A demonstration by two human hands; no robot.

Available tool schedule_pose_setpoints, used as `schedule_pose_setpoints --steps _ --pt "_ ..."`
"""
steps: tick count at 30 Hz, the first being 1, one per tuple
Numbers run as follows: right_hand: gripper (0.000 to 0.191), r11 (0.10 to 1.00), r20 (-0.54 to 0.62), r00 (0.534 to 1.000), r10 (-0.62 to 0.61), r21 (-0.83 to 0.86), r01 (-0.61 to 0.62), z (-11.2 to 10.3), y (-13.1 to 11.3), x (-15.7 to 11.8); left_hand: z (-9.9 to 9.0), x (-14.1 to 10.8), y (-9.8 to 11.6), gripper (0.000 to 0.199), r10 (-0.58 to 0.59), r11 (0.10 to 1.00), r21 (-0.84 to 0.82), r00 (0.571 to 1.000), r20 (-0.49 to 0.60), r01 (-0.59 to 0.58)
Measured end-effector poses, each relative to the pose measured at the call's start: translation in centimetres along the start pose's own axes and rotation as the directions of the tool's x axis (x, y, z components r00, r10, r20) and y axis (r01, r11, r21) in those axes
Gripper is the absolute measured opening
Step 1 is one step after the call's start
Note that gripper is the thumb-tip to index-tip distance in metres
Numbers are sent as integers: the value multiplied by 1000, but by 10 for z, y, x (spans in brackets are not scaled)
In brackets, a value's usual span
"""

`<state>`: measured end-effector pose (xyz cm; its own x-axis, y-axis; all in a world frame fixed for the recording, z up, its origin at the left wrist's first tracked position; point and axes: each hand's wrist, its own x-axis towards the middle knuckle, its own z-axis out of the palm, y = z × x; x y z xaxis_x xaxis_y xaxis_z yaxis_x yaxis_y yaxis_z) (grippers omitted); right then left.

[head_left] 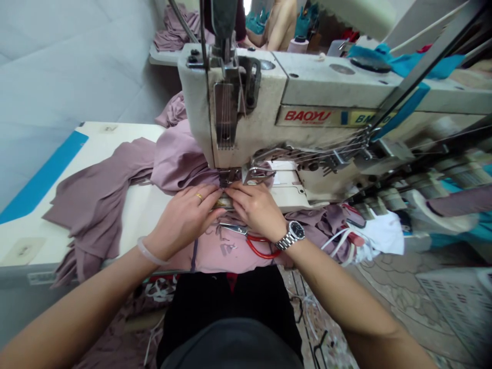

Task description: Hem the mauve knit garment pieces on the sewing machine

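Observation:
A white BAOYU industrial sewing machine [246,102] stands over the work, its needle area and presser foot [229,177] just beyond my hands. Mauve knit fabric [100,200] runs across the table and under the foot. My left hand [184,220] and my right hand [255,207] grip the fabric on either side, with their fingertips almost meeting just in front of the foot. Red-handled scissors [261,245] lie on the fabric below my right hand. A ring shows on my left hand and a metal watch on my right wrist.
The white sewing table [115,133] has a blue strip [42,174] along its far left side. Teal fabric [407,60] lies on the machine's right. Beyond the machine, a person [280,25] sits among more fabric. White cords [342,246] hang at the table's right edge.

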<state>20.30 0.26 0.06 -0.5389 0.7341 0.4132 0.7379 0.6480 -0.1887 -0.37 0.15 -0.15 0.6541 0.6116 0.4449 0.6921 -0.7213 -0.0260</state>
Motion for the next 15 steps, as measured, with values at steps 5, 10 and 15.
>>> schedule_pose_setpoints --steps 5,10,15 --pt "30 1000 -7 1000 -4 -22 4 3 3 -2 1 -1 -1 42 -4 1000 -4 1000 -2 4" --pt "30 988 34 996 -84 -125 87 3 -4 -2 3 0 7 40 1 1000 -14 1000 -15 -1" --pt "33 982 20 986 -165 -87 166 -4 6 -9 -7 -1 -17 38 -97 956 -273 994 55 109"
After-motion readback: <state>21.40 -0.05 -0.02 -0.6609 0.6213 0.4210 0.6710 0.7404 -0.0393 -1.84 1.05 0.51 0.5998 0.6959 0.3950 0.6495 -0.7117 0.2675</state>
